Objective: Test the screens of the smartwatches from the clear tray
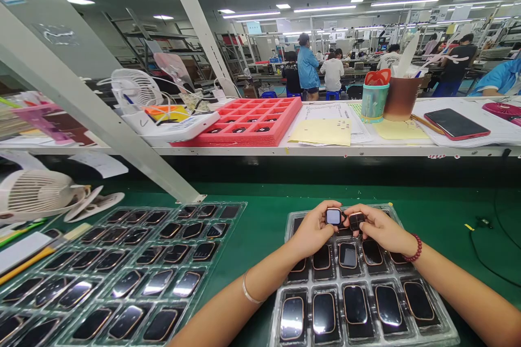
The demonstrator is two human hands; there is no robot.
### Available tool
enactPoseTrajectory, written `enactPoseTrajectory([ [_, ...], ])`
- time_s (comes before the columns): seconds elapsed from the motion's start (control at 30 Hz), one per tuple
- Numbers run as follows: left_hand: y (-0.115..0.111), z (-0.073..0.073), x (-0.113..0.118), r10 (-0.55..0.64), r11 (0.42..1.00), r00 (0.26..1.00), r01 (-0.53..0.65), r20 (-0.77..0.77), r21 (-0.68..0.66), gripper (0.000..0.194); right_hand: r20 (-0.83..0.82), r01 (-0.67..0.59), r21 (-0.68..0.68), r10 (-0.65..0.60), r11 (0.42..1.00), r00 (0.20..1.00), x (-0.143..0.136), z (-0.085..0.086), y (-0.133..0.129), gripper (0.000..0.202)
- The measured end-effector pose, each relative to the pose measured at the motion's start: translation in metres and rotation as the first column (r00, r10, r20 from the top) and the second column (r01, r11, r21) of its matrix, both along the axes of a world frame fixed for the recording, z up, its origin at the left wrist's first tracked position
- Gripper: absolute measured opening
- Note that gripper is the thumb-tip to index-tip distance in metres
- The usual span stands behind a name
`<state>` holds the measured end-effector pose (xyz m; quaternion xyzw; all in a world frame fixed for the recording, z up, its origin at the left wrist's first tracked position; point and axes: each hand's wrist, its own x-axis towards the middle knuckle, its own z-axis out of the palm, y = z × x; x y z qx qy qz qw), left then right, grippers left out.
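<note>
My left hand (315,229) holds a small watch (333,216) with a pale, lit-looking screen. Close beside it, my right hand (374,223) grips another watch (356,220), whose face is dark. Both hands are over the far part of a clear plastic tray (280,295) with rows of dark watch faces in gold-coloured frames. To the left, more clear trays (220,260) hold many similar watch faces in compartments. My fingers cover part of the tray's back row.
A white fan (38,192) stands at the left, near a slanted metal post (134,146). The shelf (325,150) carries a red compartment tray (280,124), papers, cups and a phone (456,122). A black cable (484,260) lies at the right. People are in the background.
</note>
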<state>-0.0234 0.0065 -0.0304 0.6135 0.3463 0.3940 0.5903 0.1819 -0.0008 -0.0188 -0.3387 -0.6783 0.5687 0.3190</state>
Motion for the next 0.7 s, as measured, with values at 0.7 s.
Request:
enactPoseTrajectory([
  [0.7, -0.0004, 0.0020, 0.0016, -0.007, 1.000, 1.000, 0.007, 0.004, 0.019, 0.045, 0.005, 0.028, -0.010, -0.028, 1.000, 1.000, 0.0013, -0.0052, 0.0013, 0.048],
])
